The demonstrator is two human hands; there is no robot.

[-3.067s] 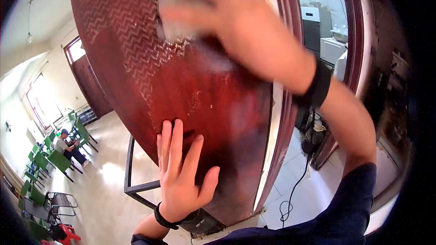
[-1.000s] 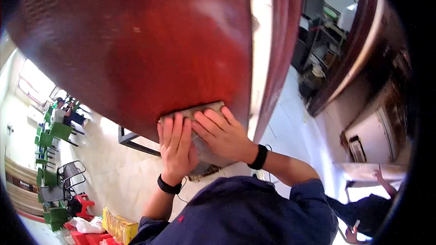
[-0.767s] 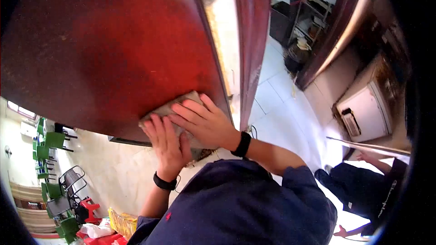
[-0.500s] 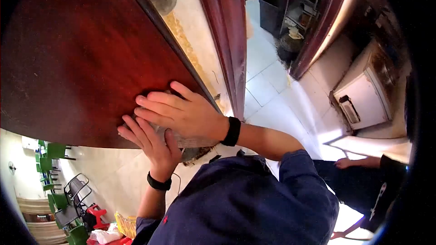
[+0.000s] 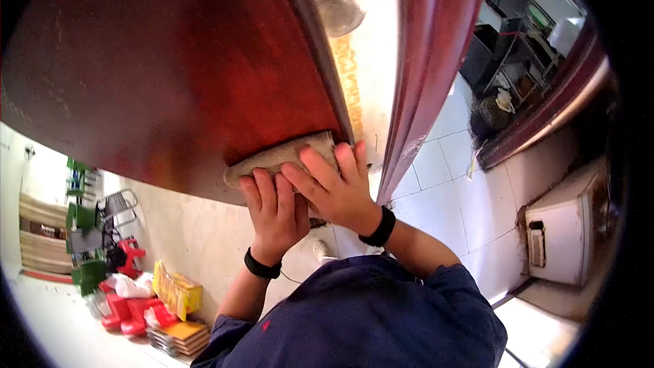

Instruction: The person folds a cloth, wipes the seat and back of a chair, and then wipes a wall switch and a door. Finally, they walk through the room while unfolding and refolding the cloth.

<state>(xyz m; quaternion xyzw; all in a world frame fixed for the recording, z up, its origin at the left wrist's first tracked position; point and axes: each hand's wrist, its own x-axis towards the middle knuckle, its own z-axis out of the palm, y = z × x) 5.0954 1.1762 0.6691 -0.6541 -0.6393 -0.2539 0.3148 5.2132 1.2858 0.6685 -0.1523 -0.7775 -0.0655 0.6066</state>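
A greyish-beige folded cloth [image 5: 264, 160] lies against the lower edge of a dark red, polished wooden panel [image 5: 225, 75]. My left hand [image 5: 275, 217] holds the cloth's near side, its fingers bent over it. Beside it, almost touching, my right hand [image 5: 340, 187] grips the right part of the cloth, with its fingertips near the panel's dark side edge. Both thumbs are mostly hidden. Each wrist wears a black band.
A reddish door frame [image 5: 436, 48] stands just right of the panel. Beyond it are a tiled floor [image 5: 443, 170] and a white cabinet [image 5: 558, 238]. Green chairs [image 5: 87, 276], red stools [image 5: 129, 317] and a yellow box [image 5: 178, 291] sit at lower left.
The view has shifted, and both hands have moved down to the panel's lower edge, nearer my body. More of the cloth now shows. The person at lower right is out of view.
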